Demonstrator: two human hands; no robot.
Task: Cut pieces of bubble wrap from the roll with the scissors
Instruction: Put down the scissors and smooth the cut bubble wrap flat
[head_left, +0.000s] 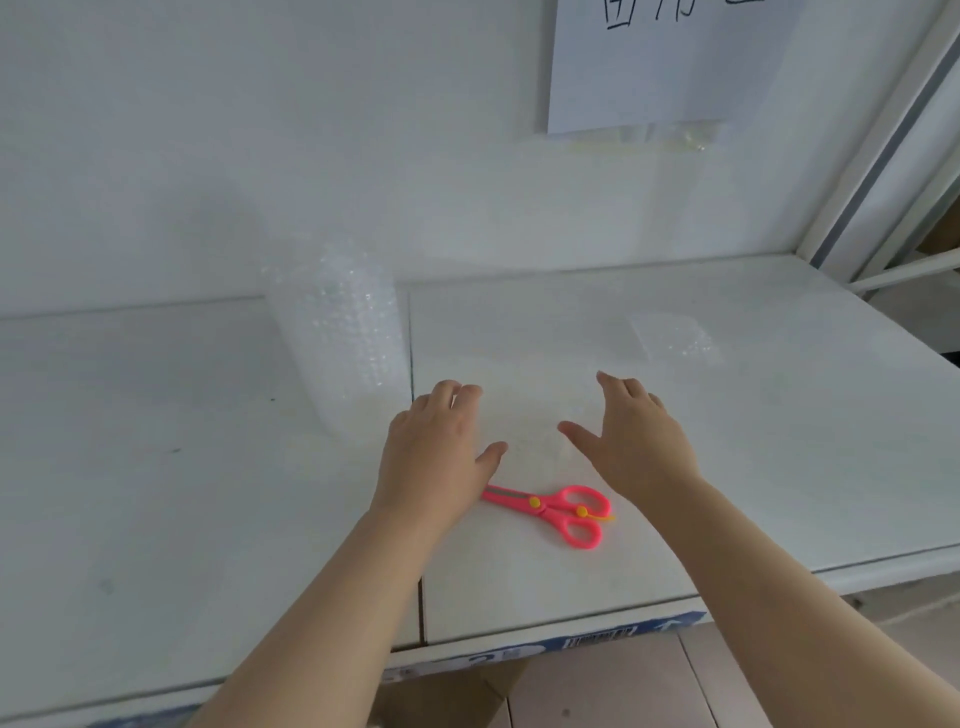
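Head view: the white wall (208, 156) closes off the far edge of the white table (156, 467), which is made of two panels that meet at one seam running from front to back just left of centre. The table's front edge crosses the bottom of the picture. At the right the top ends beside a slanted metal frame (883, 156). Most of both panels lies bare, with open room to the left of the roll and to the right of the hands. One sheet of paper (649, 62) with handwriting hangs on the wall above the right panel. One bubble wrap roll (337, 353) stands upright on the left panel, just beside the seam and near the wall. One cut piece of bubble wrap (675, 338) lies flat on the right panel, well apart from the roll. A faint bubbled texture between the hands may be wrap drawn out from the roll, but it is too blurred to tell. The left hand (436, 447) is palm down just right of the roll, with fingers loosely bent and thumb out, gripping nothing. The right hand (634, 436) is spread wide with straight fingers, also holding nothing. One pair of pink scissors (561, 512) lies closed near the front edge between the two forearms, untouched.
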